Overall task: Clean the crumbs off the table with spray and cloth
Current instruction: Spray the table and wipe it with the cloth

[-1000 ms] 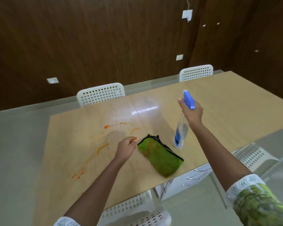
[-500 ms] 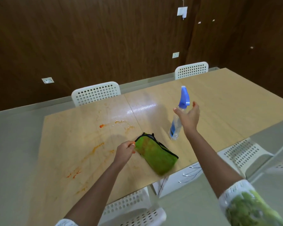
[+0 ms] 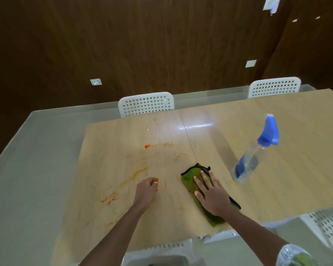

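Right hand [image 3: 212, 196] lies flat, fingers spread, pressing green cloth [image 3: 192, 178] on table [image 3: 296, 169]. Left hand [image 3: 146, 191] loosely curled, holding nothing, w/ orange smears [image 3: 140, 172] nearby. Spray bottle [image 3: 255, 155] stands just right of cloth.

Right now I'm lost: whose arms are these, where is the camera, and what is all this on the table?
There is no machine here. A person wears a camera on the head, so you look forward and down along their own two arms. The right hand lies flat, fingers straight, on a green cloth near the table's front edge. The left hand rests loosely curled on the wood and holds nothing. A spray bottle with a blue trigger top stands alone to the right, touched by neither hand. Orange smears streak the table to the left of the cloth. White perforated chairs stand around it.
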